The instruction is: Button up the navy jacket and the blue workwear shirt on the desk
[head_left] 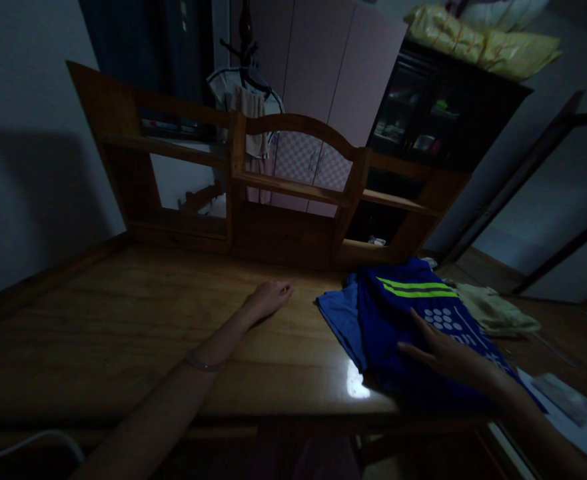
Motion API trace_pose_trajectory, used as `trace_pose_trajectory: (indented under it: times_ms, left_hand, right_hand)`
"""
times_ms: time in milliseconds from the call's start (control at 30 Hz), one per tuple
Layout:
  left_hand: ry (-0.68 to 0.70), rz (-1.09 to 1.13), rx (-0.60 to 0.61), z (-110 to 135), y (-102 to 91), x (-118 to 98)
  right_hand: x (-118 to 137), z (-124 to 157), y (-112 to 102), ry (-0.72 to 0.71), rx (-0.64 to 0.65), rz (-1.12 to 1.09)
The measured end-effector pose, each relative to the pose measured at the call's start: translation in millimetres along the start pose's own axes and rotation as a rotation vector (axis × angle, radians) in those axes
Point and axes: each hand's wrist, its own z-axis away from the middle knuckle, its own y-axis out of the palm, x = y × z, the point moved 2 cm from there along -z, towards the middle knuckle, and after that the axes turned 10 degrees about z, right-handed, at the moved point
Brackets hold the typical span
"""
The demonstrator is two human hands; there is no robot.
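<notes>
On the wooden desk point(173, 320), my left hand point(268, 299) rests with its fingers curled into a loose fist, and nothing shows in it. A thin bracelet point(203, 365) circles that wrist. To the right lies a folded dark-blue garment point(393, 320) with neon yellow-green stripes and white printing. My right hand point(438, 347) is over this garment, thumb and fingers apart; it seems to lie flat on the cloth. A lighter blue cloth point(340, 320) sticks out from the garment's left side.
A wooden shelf frame point(293, 187) rises along the desk's back edge. Right of the garment are a pale cloth point(496, 310) and a clear plastic packet point(566, 397) on white paper. Behind stand a pink wardrobe point(318, 73), a dark cabinet point(453, 113) and a coat rack with clothes point(248, 100).
</notes>
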Motion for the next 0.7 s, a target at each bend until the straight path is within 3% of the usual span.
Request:
trace_pose_trajectory:
  times_ms: [100, 200, 400, 700]
  left_hand:
    - [0.014, -0.008, -0.001, -1.2, 1.7, 3.0]
    - [0.049, -0.023, -0.006, -3.3, 4.5, 7.3]
    - [0.049, -0.021, -0.014, -4.6, 7.5, 10.7]
    - [0.056, -0.022, -0.017, -6.2, 9.2, 12.4]
  right_hand:
    - [9.3, 42.8, 7.8, -0.043, -0.010, -0.045]
    - [16.7, 64.2, 20.0, -0.099, 0.039, -0.093]
    - [9.6, 63.9, 38.0, -0.123, -0.031, -0.128]
    - [-7.9, 61.9, 30.8, -0.083, -0.096, -0.170]
